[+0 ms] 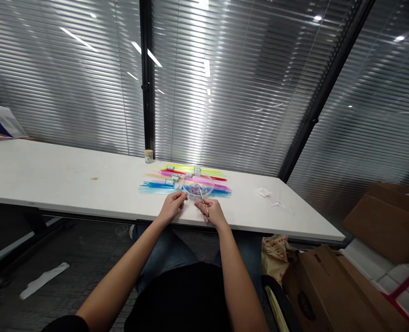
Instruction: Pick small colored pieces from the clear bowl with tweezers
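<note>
A long white tabletop [69,177] runs across a room walled with glass behind closed horizontal blinds [69,78], split by dark frame posts. Near the front edge lie sheaves of coloured straws [156,186] in yellow, red, pink and blue, side by side and bound with small bands, and a shallow clear bowl [198,186] of small coloured pieces sits on top of them. The left hand [172,206] rests at the near edge with its fingers curled together just beside the bowl (whether they pinch anything is too small to tell). The right hand [214,213] has its fingers closed on a thin rod [203,199] whose tip reaches into the bowl. A small jar [149,156] stands behind the straws, and clear plastic scraps [273,197] lie to the right. The left stretch of tabletop is bare; cardboard boxes [332,286] crowd the floor at the right.
</note>
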Available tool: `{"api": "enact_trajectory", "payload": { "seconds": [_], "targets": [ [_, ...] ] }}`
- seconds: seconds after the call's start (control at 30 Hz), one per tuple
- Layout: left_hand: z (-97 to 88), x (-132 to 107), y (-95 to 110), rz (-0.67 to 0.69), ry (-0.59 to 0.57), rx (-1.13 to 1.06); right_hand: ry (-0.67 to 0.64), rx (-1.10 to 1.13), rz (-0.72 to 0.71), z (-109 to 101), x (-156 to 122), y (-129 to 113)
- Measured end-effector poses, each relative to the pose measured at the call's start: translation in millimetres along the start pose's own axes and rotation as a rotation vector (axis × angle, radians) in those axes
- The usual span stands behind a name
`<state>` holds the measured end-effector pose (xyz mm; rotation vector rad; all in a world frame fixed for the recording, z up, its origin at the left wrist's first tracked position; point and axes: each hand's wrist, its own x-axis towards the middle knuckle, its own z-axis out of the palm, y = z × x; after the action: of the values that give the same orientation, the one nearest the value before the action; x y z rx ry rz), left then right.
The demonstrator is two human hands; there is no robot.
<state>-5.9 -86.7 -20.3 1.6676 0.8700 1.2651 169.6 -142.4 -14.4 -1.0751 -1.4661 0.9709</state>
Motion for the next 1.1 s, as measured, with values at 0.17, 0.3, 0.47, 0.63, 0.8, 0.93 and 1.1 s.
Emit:
{"api": "enact_trajectory", "payload": {
  "seconds": [0.17, 0.3, 0.47, 0.63, 0.8, 0.93, 1.1],
  "targets": [
    [0.4, -0.7, 2.9, -0.011, 0.008, 0.002, 0.01, 0.01, -0.002, 0.8, 0.1, 1.3],
    [0.8, 0.3, 2.1, -0.012, 0.018, -0.024, 0.023, 0.01, -0.007, 0.0, 1.7, 4.6],
    [1.4, 1.3, 0.7, -0.024, 0.037, -0.04, -0.003, 0.043, 0.019, -1.0, 2.7, 5.8],
    [1.2, 0.0, 2.5, -0.02, 0.017, -0.01, -0.032, 0.017, 0.025, -0.7, 0.1, 1.7],
    [0.9, -0.9, 5.3, -0.014, -0.035, 0.019, -0.04, 0.001, 0.023, -0.6, -0.9, 0.6],
    [1.0, -1.7, 7.5, -0.015, -0.054, 0.027, -0.037, -0.004, 0.02, -0.6, -0.4, 0.4],
    [0.9, -2.3, 9.8, -0.011, -0.058, 0.049, -0.039, 0.016, 0.01, -0.8, -0.2, 0.5]
  ]
}}
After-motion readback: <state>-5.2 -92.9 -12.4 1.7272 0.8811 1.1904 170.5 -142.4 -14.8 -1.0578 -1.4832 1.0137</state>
